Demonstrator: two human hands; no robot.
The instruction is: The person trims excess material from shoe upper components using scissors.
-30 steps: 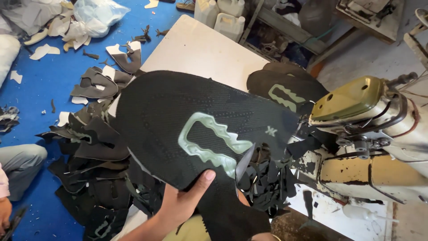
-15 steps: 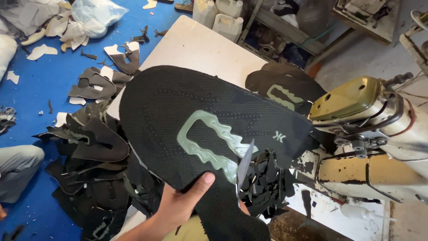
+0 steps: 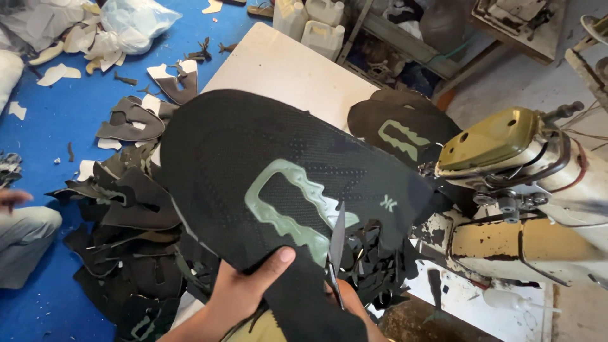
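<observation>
Left hand [image 3: 244, 291] pinches the near edge of a black knit shoe upper [image 3: 253, 164], thumb on top, fingers under. Right hand [image 3: 348, 303] mostly hidden behind the fabric; it grips small scissors [image 3: 335, 250], blades up, narrow, tip at the pale green outline patch [image 3: 288, 202]. How tightly that hand closes, cannot tell.

Step looks like trimming along the green patch. Judgement: keep the knit taut with the left thumb, feed the fabric into the blades rather than pushing the scissors, take short snips, stay just outside the green edge, keep the thumb away from the blade line.

The upper is held up in the air in front of both hands, spreading away from them to the upper left, tilted; scissors touch it at its near right edge.

Just beyond: heap of black offcuts [image 3: 373, 266] below the scissors, pile of cut black pieces [image 3: 120, 209] on the left. Further: another upper with green patch [image 3: 399, 133], olive sewing machine [image 3: 506, 139], pale table top [image 3: 285, 63], blue floor [image 3: 57, 120], white jugs [image 3: 310, 19]. Another person's knee [image 3: 25, 240] far left.
</observation>
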